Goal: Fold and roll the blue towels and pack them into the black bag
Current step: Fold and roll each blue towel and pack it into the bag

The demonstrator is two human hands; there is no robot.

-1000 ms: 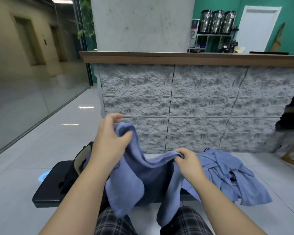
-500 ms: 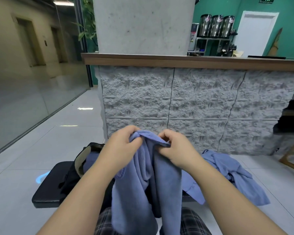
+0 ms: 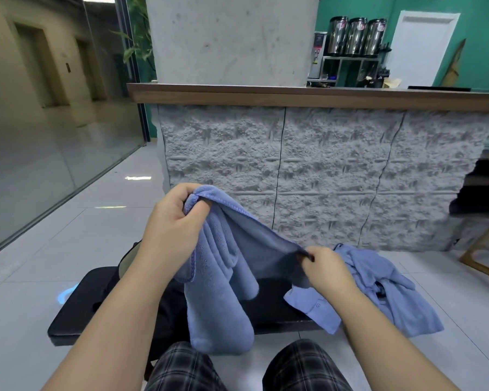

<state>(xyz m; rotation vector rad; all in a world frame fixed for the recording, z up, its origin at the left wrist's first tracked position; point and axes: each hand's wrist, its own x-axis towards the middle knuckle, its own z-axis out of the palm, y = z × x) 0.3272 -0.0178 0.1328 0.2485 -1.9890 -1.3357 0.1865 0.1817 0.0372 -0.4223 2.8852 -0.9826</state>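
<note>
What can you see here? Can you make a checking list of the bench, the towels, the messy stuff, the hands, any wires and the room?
Surface: black padded bench on a pale tiled floor.
Job's things: blue towel held up over the bench, mostly hanging down; black bag on the bench, mostly hidden behind the left forearm.
Clutter: crumpled blue cloth on the bench's right end, draping off it.
Grips: left hand grips the towel's upper edge; right hand pinches a lower edge.
Cables: nothing seen.
Surroundings: stone-faced counter, three metal urns, white door.
</note>
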